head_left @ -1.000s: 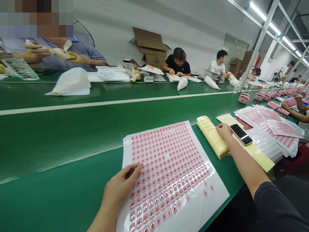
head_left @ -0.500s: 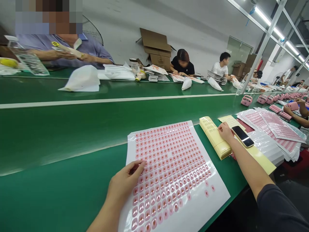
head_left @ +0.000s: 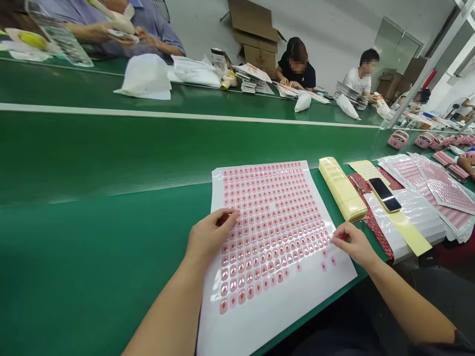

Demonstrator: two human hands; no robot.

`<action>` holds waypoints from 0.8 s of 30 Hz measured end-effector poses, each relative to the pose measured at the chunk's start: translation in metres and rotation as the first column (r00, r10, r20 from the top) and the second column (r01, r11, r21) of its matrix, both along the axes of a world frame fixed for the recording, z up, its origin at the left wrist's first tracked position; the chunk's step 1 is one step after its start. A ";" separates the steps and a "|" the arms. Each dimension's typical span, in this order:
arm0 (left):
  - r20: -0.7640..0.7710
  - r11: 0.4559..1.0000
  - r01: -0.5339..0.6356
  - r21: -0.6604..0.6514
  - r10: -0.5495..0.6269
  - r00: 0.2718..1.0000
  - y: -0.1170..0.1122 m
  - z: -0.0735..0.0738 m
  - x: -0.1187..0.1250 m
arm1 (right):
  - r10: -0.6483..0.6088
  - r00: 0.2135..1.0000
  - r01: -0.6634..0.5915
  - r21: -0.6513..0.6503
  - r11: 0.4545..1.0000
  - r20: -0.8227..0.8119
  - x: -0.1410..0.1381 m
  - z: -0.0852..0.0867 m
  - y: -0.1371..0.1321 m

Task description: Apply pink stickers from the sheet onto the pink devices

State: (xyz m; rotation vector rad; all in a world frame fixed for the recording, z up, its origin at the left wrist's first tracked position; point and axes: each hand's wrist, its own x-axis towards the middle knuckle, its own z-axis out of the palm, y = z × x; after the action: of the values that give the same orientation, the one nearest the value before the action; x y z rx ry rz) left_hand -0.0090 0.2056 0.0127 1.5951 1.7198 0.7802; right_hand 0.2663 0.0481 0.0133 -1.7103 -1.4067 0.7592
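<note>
One white sheet [head_left: 282, 311] of pink stickers [head_left: 276, 233] is spread on the green worktop [head_left: 92, 277], low and just toward five o'clock in the view. With the sheet taken as the clock's centre, the left hand [head_left: 211, 235] is set at nine o'clock, its thumb and forefinger brought nearly together over the stickers; whether anything is pinched in that grip cannot be told. The right hand [head_left: 354, 243] is placed at three o'clock, beside the sheet's edge, its grip slightly parted; whether the edge is held there cannot be told either. A yellow paper bundle [head_left: 341, 190] is seen toward one o'clock, a phone [head_left: 385, 195] toward two. By judgement, the sheet is being steadied and squared. For the next move, light fingertip contact seems called for, with the sheet held flat.
</note>
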 end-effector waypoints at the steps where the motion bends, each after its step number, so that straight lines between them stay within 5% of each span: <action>1: 0.001 1.000 -0.003 0.002 0.003 1.000 0.000 -0.002 0.000 | -0.010 1.000 0.010 -0.017 1.000 -0.005 -0.004 -0.003 -0.005; 6: 0.016 0.999 0.010 0.039 -0.011 1.000 0.001 -0.009 -0.001 | -0.022 0.999 0.022 0.014 1.000 0.025 -0.015 -0.006 0.004; 18: 0.054 0.990 0.060 0.127 -0.068 0.996 0.003 -0.025 -0.004 | 0.079 0.992 -0.080 0.010 0.997 0.101 -0.060 0.009 0.112; 24: 0.089 0.988 0.071 0.140 -0.084 0.992 0.003 -0.028 -0.004 | 0.174 0.980 -0.170 -0.043 0.984 0.101 -0.092 0.002 0.132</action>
State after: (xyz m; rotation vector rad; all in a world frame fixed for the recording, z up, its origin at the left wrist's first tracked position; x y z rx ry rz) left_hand -0.0133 0.2088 -0.0149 1.6777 1.5567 0.9364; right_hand 0.1746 0.1804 0.0157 -1.6912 -1.6387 0.8013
